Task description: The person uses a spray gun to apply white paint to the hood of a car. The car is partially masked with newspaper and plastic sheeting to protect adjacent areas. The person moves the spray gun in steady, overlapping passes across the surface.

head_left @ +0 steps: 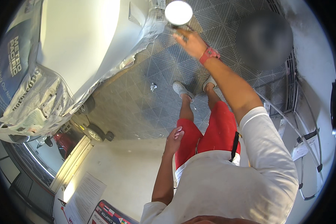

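Observation:
Up ahead, my right hand (192,44), with a red watch on its wrist, is closed around a spray gun (171,30). A round, bright white cup (178,13) tops the gun. Just left of it is a glossy white car body panel (86,41), its edges masked with newspaper (37,100) and thin plastic film (153,28). The gun's nozzle is too blurred to make out, and so is any spray. My left hand (173,140) hangs by my left thigh, fingers loosely curled, with nothing seen in it.
Patterned grating tiles (138,100) cover the floor, where a small crumpled white scrap (153,87) lies. To the right, a metal tube frame (306,143) leans by the wall. A large dark round blur (265,40) covers the upper right. A vehicle wheel (94,134) shows at lower left.

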`<action>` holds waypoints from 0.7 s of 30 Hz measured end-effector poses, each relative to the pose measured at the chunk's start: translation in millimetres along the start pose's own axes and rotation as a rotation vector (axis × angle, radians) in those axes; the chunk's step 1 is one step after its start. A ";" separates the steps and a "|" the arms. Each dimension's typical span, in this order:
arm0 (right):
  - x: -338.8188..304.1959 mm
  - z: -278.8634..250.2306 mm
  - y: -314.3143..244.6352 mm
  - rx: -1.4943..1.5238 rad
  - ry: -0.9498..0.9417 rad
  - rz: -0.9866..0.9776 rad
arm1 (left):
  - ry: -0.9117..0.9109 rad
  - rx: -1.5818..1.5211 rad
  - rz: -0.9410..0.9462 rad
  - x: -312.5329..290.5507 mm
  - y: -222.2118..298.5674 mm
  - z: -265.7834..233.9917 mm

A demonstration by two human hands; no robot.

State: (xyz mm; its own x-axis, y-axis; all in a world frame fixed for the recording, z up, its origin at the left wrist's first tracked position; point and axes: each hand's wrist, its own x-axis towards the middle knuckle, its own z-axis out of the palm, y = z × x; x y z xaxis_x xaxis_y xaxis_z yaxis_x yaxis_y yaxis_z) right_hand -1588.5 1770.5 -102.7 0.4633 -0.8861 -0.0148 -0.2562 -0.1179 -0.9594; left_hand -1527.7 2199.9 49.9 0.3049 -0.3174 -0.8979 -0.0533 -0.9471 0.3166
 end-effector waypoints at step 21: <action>172.8 -177.6 -193.4 -0.142 0.080 -0.116 | 0.117 0.154 0.253 94.3 73.0 9.8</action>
State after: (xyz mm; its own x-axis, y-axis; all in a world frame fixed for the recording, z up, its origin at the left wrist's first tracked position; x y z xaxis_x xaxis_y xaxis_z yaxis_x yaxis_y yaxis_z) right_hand -1609.5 1560.5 130.2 0.4294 -0.8950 0.1208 -0.3245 -0.2778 -0.9042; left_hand -1512.1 2100.3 -14.7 0.3708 -0.5447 -0.7522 -0.2821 -0.8377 0.4676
